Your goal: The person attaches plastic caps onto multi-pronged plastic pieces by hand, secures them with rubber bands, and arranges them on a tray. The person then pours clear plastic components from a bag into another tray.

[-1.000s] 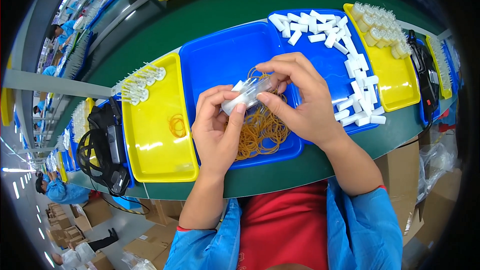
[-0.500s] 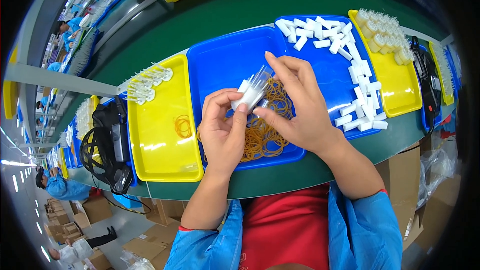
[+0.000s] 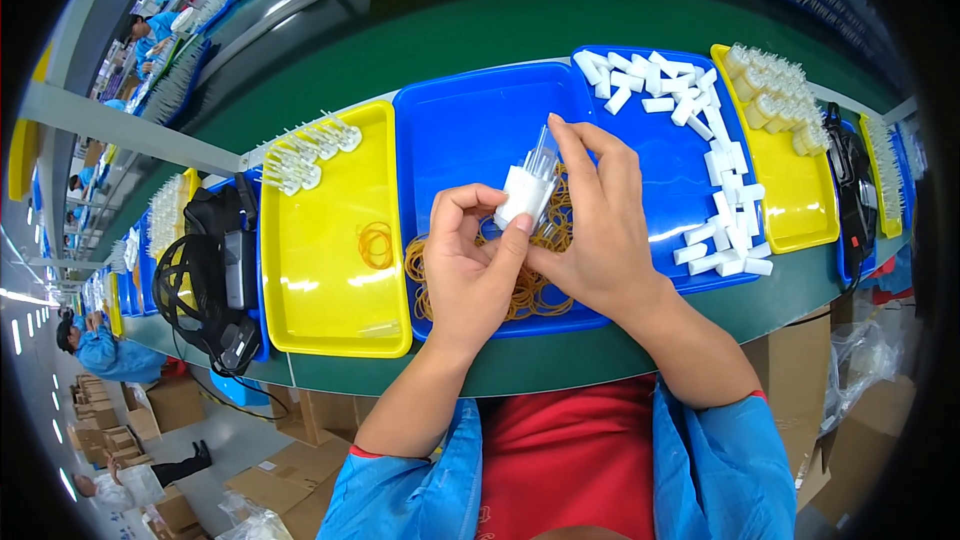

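Note:
Between the thumb and fingers of my left hand (image 3: 466,265) is a white block (image 3: 522,196), tilted to the upper right. Several clear thin tubes (image 3: 543,155) stand along its right side and stick out past its top. My right hand (image 3: 612,240) closes in from the right, its index fingertip touching the top of the tallest tube; its thumb tip is partly hidden behind the left thumb. Below both hands, a heap of tan rubber bands (image 3: 540,292) lies in a blue tray (image 3: 450,125).
A right-hand blue tray (image 3: 640,170) holds loose white blocks (image 3: 728,200). The left yellow tray (image 3: 330,285) has white pieces with clear tubes (image 3: 300,165) and a few rubber bands (image 3: 375,245). Bundled tubes (image 3: 775,90) fill another yellow tray (image 3: 800,202). Black cables (image 3: 190,290) lie far left.
The white block has turned more upright, showing its broad face. My right index fingertip has come onto the tube tops. The whole view has shifted slightly.

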### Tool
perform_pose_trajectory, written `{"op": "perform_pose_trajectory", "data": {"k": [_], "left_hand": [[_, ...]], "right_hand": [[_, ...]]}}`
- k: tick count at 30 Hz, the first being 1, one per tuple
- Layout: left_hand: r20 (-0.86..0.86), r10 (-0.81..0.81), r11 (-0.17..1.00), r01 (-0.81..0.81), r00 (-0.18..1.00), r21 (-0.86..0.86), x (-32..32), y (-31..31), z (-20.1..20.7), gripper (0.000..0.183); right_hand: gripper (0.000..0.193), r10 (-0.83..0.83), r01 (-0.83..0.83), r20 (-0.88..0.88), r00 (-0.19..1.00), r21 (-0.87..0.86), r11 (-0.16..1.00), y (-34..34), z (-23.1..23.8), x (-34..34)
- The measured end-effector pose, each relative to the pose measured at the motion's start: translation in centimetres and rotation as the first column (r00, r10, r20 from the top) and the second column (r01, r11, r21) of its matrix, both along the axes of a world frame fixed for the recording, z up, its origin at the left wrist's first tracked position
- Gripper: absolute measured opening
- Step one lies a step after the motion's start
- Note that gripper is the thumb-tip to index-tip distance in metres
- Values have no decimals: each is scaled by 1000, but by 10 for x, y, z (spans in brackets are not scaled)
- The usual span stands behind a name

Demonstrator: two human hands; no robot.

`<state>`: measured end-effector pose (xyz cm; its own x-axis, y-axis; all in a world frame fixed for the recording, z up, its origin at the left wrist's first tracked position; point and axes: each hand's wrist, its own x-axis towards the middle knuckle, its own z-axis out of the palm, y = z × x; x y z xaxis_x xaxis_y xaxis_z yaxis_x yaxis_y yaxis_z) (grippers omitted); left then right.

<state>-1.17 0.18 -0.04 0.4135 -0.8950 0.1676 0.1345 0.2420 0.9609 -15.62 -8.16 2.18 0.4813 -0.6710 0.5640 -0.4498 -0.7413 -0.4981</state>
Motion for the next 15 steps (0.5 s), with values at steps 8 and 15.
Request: {"op": "perform_pose_trajectory", "data": {"k": [8, 15], "left_hand": [[-51, -26, 1000, 27, 998, 14, -6, -1, 0, 41], [-359, -23, 986, 81, 933, 147, 7, 0, 15, 44]], "right_hand": [[90, 25, -24, 43, 999, -28, 999, -1, -3, 0], [81, 56, -50, 68, 996, -92, 995, 0, 2, -2]]}}
